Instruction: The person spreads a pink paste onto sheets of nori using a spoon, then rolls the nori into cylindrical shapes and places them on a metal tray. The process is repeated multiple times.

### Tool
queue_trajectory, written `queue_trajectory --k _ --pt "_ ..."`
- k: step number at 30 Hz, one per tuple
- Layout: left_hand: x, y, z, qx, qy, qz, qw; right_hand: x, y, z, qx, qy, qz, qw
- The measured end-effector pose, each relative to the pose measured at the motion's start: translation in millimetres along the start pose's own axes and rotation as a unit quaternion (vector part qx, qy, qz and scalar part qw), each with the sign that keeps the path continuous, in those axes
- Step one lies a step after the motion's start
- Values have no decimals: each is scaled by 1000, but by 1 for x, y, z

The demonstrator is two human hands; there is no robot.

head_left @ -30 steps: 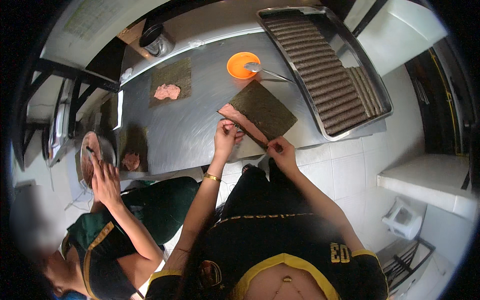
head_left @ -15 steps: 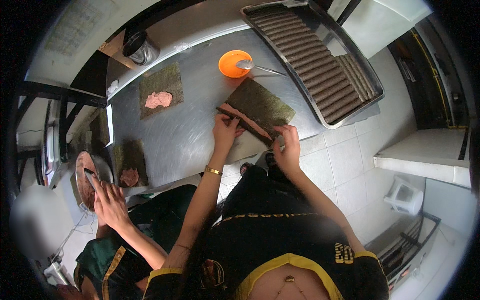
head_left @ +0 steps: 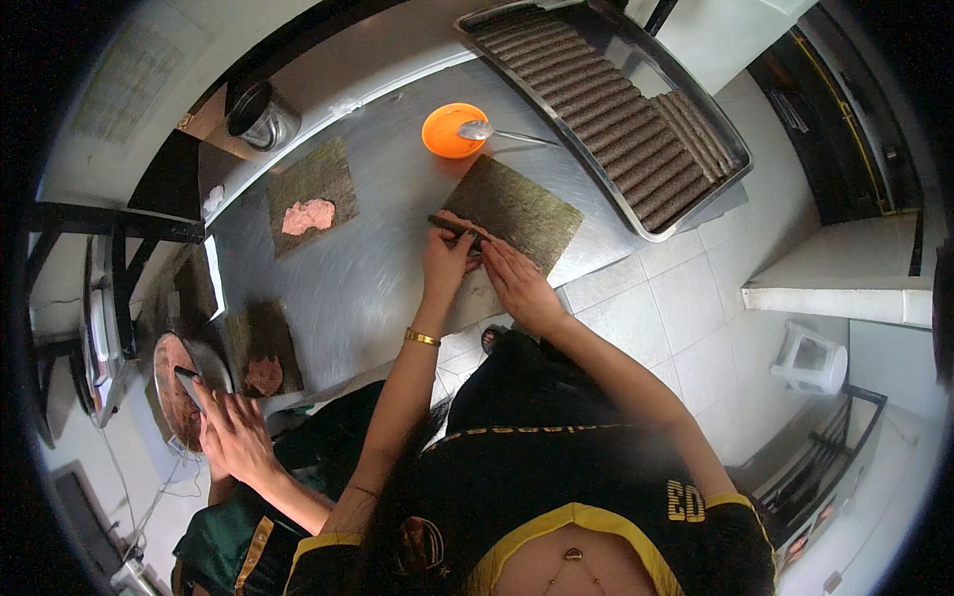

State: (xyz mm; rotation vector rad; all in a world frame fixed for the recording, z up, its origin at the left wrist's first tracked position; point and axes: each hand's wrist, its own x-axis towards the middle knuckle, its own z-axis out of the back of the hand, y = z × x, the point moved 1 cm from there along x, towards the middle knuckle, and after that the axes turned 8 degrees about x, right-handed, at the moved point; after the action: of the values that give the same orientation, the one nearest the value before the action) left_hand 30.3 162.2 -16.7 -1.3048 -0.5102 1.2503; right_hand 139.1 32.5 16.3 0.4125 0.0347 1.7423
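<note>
A dark green seaweed sheet point(head_left: 522, 207) lies at an angle on the metal table, with its near edge folded over a strip of pink paste point(head_left: 457, 218). My left hand point(head_left: 447, 260) pinches that folded edge at its left end. Close beside it, my right hand point(head_left: 523, 287) has its fingers together over the roll, hiding most of the paste and the sheet's near corner. Beyond the sheet stands an orange bowl point(head_left: 452, 141) with a metal spoon point(head_left: 477, 130) resting across its rim.
At the far right, a metal tray point(head_left: 651, 236) holds rows of dark rolls point(head_left: 606, 109). Two more seaweed sheets point(head_left: 333, 174) with pink paste lie to the left. A co-worker's hand point(head_left: 238, 437) holds a utensil over a bowl of paste point(head_left: 177, 392). A metal container point(head_left: 266, 119) stands behind.
My right hand has moved left from the sheet's right corner to beside my left hand. The near edge is now folded over more of the paste strip.
</note>
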Motion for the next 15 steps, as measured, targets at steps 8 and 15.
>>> queue_trajectory --k 8,15 --pt "1 -33 7 -23 16 45 999 -1 -20 -9 125 -14 -22 992" --pt "7 -35 4 33 -6 46 998 11 6 1 -47 5 13 999"
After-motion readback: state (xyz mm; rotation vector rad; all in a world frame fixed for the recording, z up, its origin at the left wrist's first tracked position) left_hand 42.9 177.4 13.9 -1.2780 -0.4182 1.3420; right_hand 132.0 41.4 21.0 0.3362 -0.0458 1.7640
